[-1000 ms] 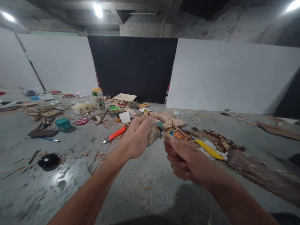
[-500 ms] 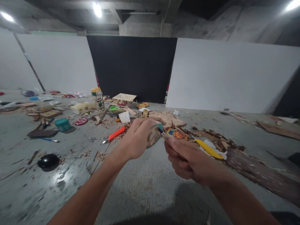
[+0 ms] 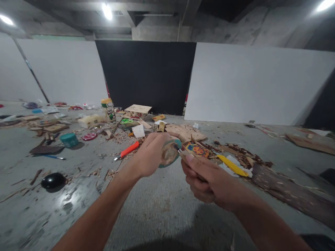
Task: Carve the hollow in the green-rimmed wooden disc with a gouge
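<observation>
My left hand (image 3: 150, 153) is closed around a round wooden disc (image 3: 169, 155) with a teal painted rim and a brownish, partly bare face. My right hand (image 3: 202, 174) grips a paintbrush (image 3: 180, 150), its dark bristles touching the disc's face near the upper right edge. Just beyond the brush lies a piece painted in orange, yellow and blue (image 3: 196, 150). An orange utility knife (image 3: 130, 149) lies on the floor left of the disc. To the right of my right hand is a yellow-handled tool (image 3: 232, 165) on white paper.
On the left are a teal jar (image 3: 69, 139), a red round lid (image 3: 89, 136), a blue brush (image 3: 54, 157) and a glossy black dome (image 3: 53, 180). A bottle (image 3: 108, 109) stands farther back. Wood shavings and bark (image 3: 290, 193) litter the floor. Black and white panels (image 3: 146, 76) stand behind.
The disc has turned to show more of its face. The brush tip has moved left from the rim onto the face. Both hands have shifted slightly left.
</observation>
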### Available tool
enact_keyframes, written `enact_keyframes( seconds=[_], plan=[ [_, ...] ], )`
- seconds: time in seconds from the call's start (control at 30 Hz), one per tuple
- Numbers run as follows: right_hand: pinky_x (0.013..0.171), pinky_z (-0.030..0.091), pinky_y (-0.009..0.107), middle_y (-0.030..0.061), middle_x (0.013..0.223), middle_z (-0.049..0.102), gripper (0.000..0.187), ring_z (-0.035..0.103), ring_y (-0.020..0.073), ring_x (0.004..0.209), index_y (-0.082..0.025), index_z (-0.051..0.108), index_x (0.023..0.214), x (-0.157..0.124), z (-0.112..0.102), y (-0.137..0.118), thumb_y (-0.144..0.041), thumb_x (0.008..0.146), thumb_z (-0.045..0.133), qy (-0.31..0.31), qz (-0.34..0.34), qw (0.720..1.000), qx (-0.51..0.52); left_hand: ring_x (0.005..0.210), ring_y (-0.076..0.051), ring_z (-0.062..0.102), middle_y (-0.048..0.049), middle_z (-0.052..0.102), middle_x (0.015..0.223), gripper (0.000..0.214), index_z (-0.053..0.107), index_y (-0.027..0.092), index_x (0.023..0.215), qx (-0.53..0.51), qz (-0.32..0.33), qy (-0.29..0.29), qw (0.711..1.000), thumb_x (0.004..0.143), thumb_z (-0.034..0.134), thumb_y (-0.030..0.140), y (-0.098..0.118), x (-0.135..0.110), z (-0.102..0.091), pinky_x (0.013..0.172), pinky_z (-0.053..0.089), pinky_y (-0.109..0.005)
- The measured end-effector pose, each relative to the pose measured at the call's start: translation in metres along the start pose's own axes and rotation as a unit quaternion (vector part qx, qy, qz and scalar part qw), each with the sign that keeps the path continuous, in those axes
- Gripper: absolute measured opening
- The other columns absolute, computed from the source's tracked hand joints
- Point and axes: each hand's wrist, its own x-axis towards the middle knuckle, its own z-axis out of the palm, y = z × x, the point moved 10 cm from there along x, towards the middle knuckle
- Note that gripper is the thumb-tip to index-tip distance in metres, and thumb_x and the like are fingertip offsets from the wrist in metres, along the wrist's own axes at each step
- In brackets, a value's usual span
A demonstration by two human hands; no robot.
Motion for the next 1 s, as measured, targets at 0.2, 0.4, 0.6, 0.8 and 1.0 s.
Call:
enact_keyframes(
  seconds=[0.2,0.4,0.6,0.8,1.0],
  plan=[
    [0.051,0.028,0.029,0.0004,0.061,0.052,0.040,0.045,0.0148,0.054,-0.023,0.042,0.066,-0.010,-0.024,-0.029,-0.043,0.100,0.033,0.169,-0.113,0.943,-0.263,0.112,-0.032,0.062,-0.0073,0.074,0.097,0.017,0.076,0.023,0.078,0.098,0.042,-0.066,0.992,0.077,0.058,0.022,0.004,0.000,0.016,0.085,0.054,-0.038],
    [0.051,0.022,0.029,-0.0004,0.056,0.054,0.037,0.045,0.0150,0.048,-0.022,0.048,0.070,-0.012,-0.027,-0.033,-0.041,0.099,0.037,0.214,-0.124,0.895,-0.370,0.104,-0.029,0.065,-0.0090,0.074,0.101,0.025,0.075,0.019,0.088,0.090,-0.023,-0.098,0.991,0.083,0.054,0.031,-0.006,0.000,0.018,0.084,0.054,-0.036],
    [0.053,0.022,0.029,-0.0001,0.058,0.056,0.031,0.050,0.0174,0.051,-0.022,0.051,0.073,-0.015,-0.024,-0.037,-0.040,0.097,0.042,0.224,-0.118,0.877,-0.407,0.074,-0.022,0.067,-0.0087,0.073,0.077,0.031,0.074,0.015,0.081,0.001,-0.090,-0.027,0.996,0.083,0.046,0.029,-0.009,0.005,0.018,0.068,0.054,-0.030],
    [0.055,0.029,0.030,0.0027,0.071,0.065,0.023,0.057,0.0188,0.060,-0.021,0.056,0.090,-0.019,-0.029,-0.043,-0.029,0.097,0.036,0.227,-0.136,0.898,-0.352,0.064,-0.021,0.065,-0.0089,0.071,0.073,0.029,0.072,0.014,0.079,-0.086,-0.112,-0.025,0.990,0.080,0.048,0.031,-0.012,0.003,0.028,0.055,0.052,-0.029],
    [0.048,0.023,0.028,-0.0050,0.050,0.048,0.021,0.041,0.0131,0.041,-0.020,0.058,0.083,-0.019,-0.022,-0.046,-0.029,0.094,0.044,0.232,-0.161,0.890,-0.358,0.071,-0.018,0.063,-0.0084,0.070,0.077,0.027,0.069,0.013,0.081,-0.059,-0.066,-0.028,0.996,0.082,0.046,0.026,-0.005,0.005,0.029,0.066,0.050,-0.027]
  ],
)
